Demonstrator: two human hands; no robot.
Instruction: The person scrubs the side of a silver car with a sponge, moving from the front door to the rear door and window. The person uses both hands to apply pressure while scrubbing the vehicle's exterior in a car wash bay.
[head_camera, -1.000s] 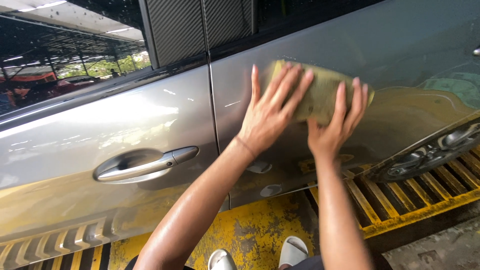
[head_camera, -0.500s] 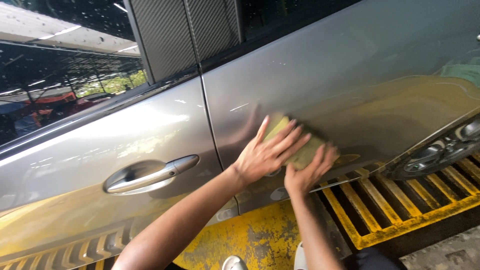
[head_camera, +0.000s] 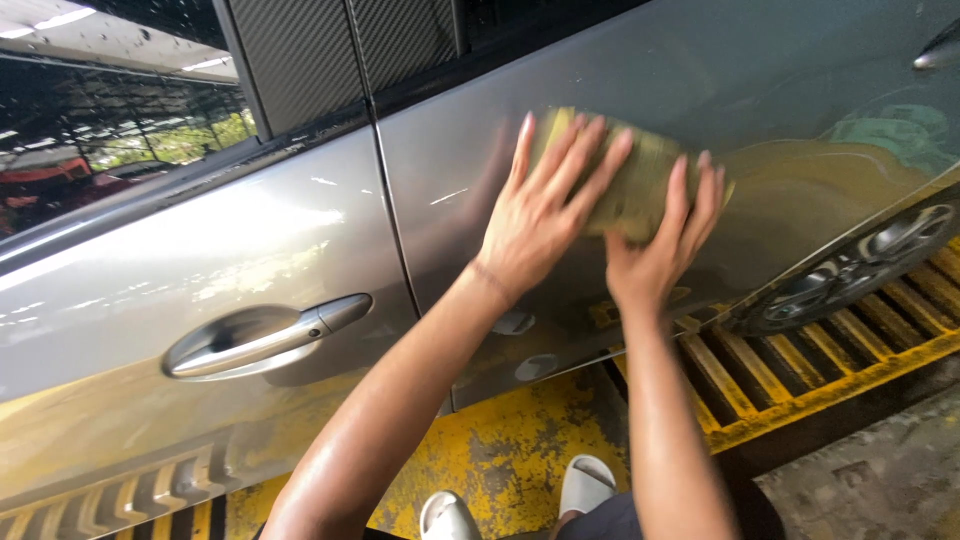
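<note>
A yellow-green sponge (head_camera: 632, 180) is pressed flat against the grey car door panel (head_camera: 760, 110). My left hand (head_camera: 540, 215) lies on the sponge's left half, fingers spread and pointing up. On its right half rests my right hand (head_camera: 665, 245), fingers also up. Both palms push the sponge onto the wet paint, just right of the seam between the two doors (head_camera: 392, 230).
A chrome door handle (head_camera: 262, 335) sits on the left door (head_camera: 180, 280), with dark windows above. A second handle (head_camera: 938, 48) shows at the top right. Yellow floor grating (head_camera: 800, 370) and painted concrete lie below. My pale sandals (head_camera: 585, 485) stand near the car.
Both hands slid the sponge down the door panel, then back up to a high spot on the panel. The view shifted slightly with them.
</note>
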